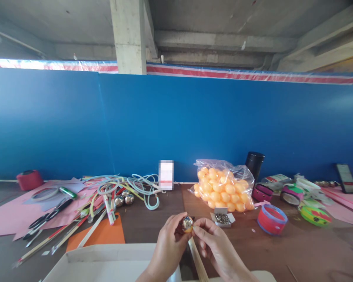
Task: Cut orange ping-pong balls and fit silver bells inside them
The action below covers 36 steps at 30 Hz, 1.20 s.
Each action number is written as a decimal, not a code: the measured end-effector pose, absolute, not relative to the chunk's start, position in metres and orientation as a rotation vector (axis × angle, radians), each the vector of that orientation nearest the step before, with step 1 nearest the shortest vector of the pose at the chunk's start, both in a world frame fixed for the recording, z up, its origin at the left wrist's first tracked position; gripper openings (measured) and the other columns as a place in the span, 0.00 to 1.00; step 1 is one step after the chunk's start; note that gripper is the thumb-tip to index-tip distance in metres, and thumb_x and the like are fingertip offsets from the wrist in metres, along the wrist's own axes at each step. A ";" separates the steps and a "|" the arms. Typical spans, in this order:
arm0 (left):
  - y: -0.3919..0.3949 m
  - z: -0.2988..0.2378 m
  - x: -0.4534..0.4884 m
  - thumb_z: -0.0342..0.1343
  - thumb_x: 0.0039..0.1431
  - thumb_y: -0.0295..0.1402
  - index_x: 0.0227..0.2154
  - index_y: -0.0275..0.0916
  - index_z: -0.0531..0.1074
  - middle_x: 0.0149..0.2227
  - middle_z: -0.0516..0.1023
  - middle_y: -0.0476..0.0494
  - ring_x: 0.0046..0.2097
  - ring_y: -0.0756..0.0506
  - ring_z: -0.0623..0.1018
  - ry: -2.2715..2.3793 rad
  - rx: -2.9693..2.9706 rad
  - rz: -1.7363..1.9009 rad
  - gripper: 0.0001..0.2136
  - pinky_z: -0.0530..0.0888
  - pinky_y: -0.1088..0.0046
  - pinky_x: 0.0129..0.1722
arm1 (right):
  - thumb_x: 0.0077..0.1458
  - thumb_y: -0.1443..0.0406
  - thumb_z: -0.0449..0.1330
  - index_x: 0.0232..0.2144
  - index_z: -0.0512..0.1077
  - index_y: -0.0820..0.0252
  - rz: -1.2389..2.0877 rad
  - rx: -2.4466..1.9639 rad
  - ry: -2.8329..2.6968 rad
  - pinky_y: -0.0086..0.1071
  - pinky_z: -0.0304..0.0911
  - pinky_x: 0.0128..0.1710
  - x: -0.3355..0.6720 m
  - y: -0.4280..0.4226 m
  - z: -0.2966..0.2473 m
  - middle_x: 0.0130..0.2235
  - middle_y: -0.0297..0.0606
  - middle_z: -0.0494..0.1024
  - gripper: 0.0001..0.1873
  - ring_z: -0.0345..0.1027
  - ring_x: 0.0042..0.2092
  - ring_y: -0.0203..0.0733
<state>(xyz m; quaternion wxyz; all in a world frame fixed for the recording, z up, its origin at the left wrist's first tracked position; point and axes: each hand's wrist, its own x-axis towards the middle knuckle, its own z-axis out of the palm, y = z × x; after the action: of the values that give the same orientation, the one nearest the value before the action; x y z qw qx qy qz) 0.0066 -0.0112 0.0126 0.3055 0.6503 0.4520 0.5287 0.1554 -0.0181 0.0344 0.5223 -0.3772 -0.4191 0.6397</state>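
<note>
My left hand [170,243] is closed around a shiny silver ball [187,223] that looks like a bell, with a bit of orange at its lower edge. Thumb and forefinger of my right hand [214,243] pinch at that lower right edge; whatever is between them is too small to make out. Beneath both hands a pale wooden stick [197,260] slants toward me. Just beyond my right hand lies a small open box [223,219] of little metal pieces. Three similar silver balls [124,198] rest farther left.
A clear bag of orange balls [223,190] stands behind my hands, a black cylinder [254,166] beside it. On the left lie scissors [48,217], coloured sticks and pale cords [145,188]. A white tray [106,250] sits in front, a red and blue tape roll [272,219] at right.
</note>
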 end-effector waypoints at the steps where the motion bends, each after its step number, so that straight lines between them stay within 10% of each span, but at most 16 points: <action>1: -0.011 0.012 0.007 0.57 0.50 0.26 0.45 0.44 0.71 0.44 0.75 0.42 0.43 0.45 0.76 1.193 1.720 1.401 0.18 0.74 0.70 0.43 | 0.44 0.60 0.68 0.24 0.70 0.62 1.535 -0.903 -1.004 0.19 0.49 0.16 0.155 -0.018 0.035 0.19 0.25 0.65 0.13 0.49 0.18 0.25; 36: -0.013 0.018 0.006 0.56 0.48 0.24 0.44 0.43 0.72 0.41 0.76 0.43 0.40 0.45 0.76 1.230 1.785 1.343 0.18 0.74 0.71 0.40 | 0.42 0.59 0.68 0.28 0.68 0.60 1.592 -0.966 -1.002 0.21 0.61 0.19 0.159 -0.015 0.033 0.18 0.25 0.67 0.15 0.56 0.20 0.27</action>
<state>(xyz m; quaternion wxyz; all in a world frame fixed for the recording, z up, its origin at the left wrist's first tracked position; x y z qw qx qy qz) 0.0057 -0.0126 0.0181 0.2914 0.6696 0.4613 0.5039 0.1589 -0.0145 0.0333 0.4913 -0.3981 -0.4127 0.6557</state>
